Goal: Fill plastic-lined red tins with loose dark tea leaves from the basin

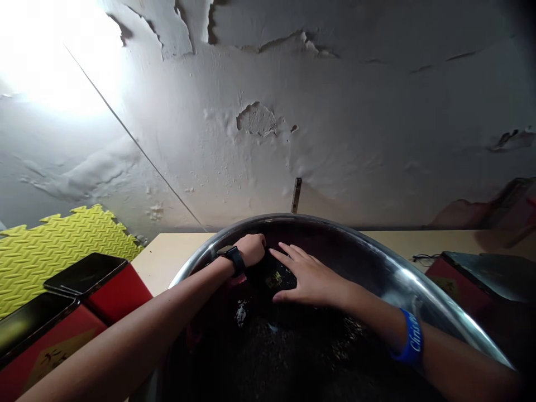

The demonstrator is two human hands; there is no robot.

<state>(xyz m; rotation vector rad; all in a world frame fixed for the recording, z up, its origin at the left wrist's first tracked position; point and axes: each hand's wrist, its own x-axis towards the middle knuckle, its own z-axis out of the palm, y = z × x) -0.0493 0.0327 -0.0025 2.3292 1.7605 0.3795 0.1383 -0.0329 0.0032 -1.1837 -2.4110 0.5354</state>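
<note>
A large shiny metal basin (402, 269) holds a mass of dark loose material (268, 357), perhaps dried leaves; its kind is hard to tell in the shadow. Inside, near the far wall, lies a black item with small yellow marks (274, 279). My left hand (250, 249), with a dark watch on the wrist, is closed at this item's upper left edge; what its fingers hold is hidden. From the right, my right hand (307, 274) reaches over the item with fingers spread, its thumb lower and its fingertips near the dark surface. A blue wristband circles my right wrist.
Red boxes with black lids (86, 274) stand left of the basin, and another red box (460, 282) is at the right. A pale tabletop (167, 251) runs along the peeling wall. Yellow foam matting (71, 240) lies at the far left.
</note>
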